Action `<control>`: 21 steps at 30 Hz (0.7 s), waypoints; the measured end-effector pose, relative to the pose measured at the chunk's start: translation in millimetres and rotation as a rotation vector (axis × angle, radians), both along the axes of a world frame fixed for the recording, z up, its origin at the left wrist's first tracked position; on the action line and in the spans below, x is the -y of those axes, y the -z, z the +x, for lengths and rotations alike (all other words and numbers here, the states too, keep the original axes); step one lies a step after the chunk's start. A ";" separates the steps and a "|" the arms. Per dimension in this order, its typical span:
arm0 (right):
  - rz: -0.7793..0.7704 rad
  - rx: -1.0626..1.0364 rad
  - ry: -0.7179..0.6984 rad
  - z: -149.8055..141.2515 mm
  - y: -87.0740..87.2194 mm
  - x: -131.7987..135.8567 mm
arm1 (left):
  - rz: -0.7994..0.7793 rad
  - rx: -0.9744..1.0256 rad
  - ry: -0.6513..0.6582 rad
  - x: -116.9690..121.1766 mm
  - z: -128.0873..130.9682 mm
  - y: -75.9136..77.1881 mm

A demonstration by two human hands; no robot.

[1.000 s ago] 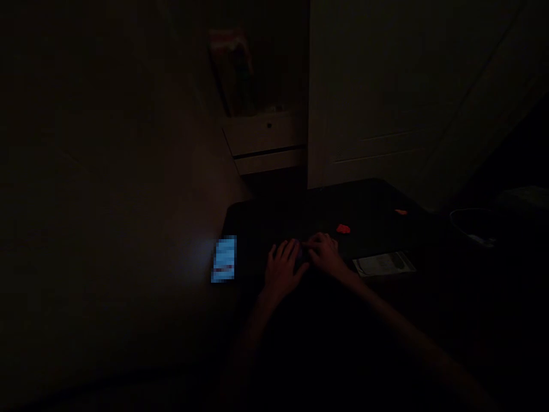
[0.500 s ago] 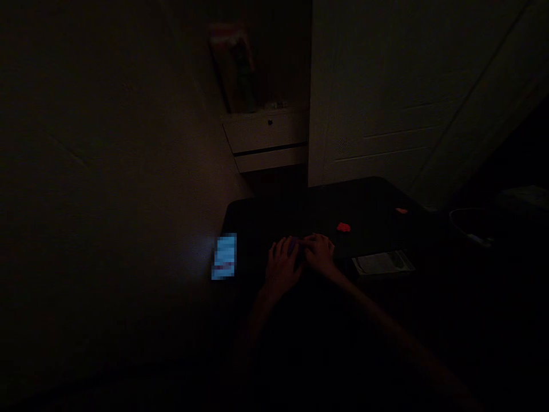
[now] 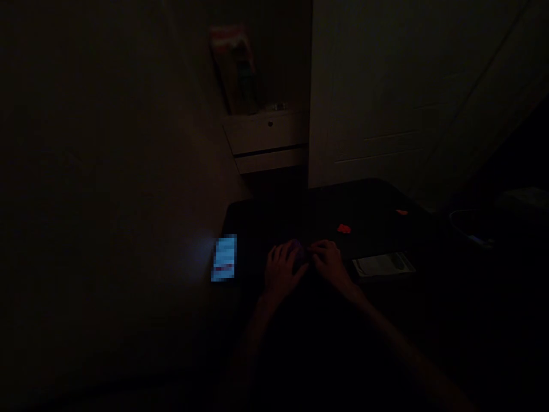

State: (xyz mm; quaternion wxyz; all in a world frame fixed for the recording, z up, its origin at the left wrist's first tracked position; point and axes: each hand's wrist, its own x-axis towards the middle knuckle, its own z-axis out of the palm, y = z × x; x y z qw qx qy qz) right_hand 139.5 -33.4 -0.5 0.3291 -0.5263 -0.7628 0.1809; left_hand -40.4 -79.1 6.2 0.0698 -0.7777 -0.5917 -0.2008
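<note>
The scene is very dark. My left hand [image 3: 281,272] lies over a dark purple lump [image 3: 297,250] on the black table [image 3: 274,220], its fingers curved round the lump's left side. My right hand [image 3: 329,260] is just to the right, fingertips pressed together and pointing at the lump. Whether something small is between those fingertips is too dark to tell. Beyond my right hand lies a bright red-orange lump [image 3: 343,229] with a rough edge. A smaller orange piece [image 3: 402,212] sits farther right.
A lit phone screen [image 3: 223,258], blurred into squares, is at the table's left edge by the wall [image 3: 128,200]. A flat pale box [image 3: 383,264] lies right of my right hand. Behind are drawers [image 3: 270,137], a pale door panel [image 3: 364,114] and a cable [image 3: 476,239].
My right hand has drawn away to the right and slightly nearer me, opening a gap between the hands. More of the purple lump shows. My left hand has hardly moved.
</note>
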 end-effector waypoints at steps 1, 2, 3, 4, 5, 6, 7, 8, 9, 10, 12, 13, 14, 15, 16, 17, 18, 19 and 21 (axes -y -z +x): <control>0.001 0.001 0.003 -1.0 -0.4 1.6 | 0.000 -0.003 0.012 0.6 -1.4 0.1; 0.002 0.002 0.005 -2.1 -0.6 3.1 | 0.001 -0.006 0.021 1.1 -2.6 0.2; 0.004 0.005 0.006 -3.3 -0.7 4.4 | 0.003 -0.008 0.027 1.5 -3.7 0.4; 0.007 0.006 0.010 -4.4 -0.6 5.5 | 0.005 -0.010 0.030 1.8 -4.4 0.5; 0.010 0.005 0.013 -5.4 -0.4 6.3 | 0.006 -0.012 0.033 2.0 -4.9 0.6; 0.012 0.001 0.015 -6.1 0.0 7.0 | 0.006 -0.015 0.036 2.2 -5.1 0.6; 0.014 -0.004 0.019 -6.7 0.5 7.5 | 0.005 -0.018 0.039 2.2 -5.1 0.6; 0.013 -0.011 0.024 -7.0 1.0 7.8 | 0.004 -0.020 0.040 2.3 -5.0 0.4; 0.013 -0.019 0.031 -7.2 1.5 8.1 | 0.003 -0.020 0.040 2.4 -4.7 0.1; 0.012 -0.028 0.036 -7.2 2.0 8.3 | 0.004 -0.019 0.040 2.5 -4.4 -0.3; 0.010 -0.042 0.043 -7.4 2.8 8.7 | 0.004 -0.019 0.038 2.9 -3.6 -1.7; 0.007 -0.046 0.045 -7.8 2.9 9.0 | 0.003 -0.021 0.038 3.2 -3.3 -2.6; 0.001 -0.049 0.048 -8.6 2.9 9.2 | 0.003 -0.026 0.038 3.5 -2.9 -3.4; -0.007 -0.052 0.055 -9.7 2.5 9.4 | 0.003 -0.031 0.039 3.8 -2.7 -4.3; -0.018 -0.055 0.070 -11.0 1.8 9.4 | 0.002 -0.036 0.041 4.0 -2.5 -5.0; -0.035 -0.057 0.089 -12.4 0.7 9.1 | 0.002 -0.041 0.044 4.1 -2.4 -5.5; -0.058 -0.057 0.109 -13.7 -0.9 8.6 | 0.003 -0.045 0.045 4.1 -2.4 -5.8; -0.088 -0.053 0.125 -14.6 -2.8 7.8 | 0.004 -0.048 0.047 4.0 -2.4 -5.9; -0.147 -0.040 0.135 -14.0 -7.4 5.8 | 0.004 -0.054 0.048 3.5 -2.5 -5.6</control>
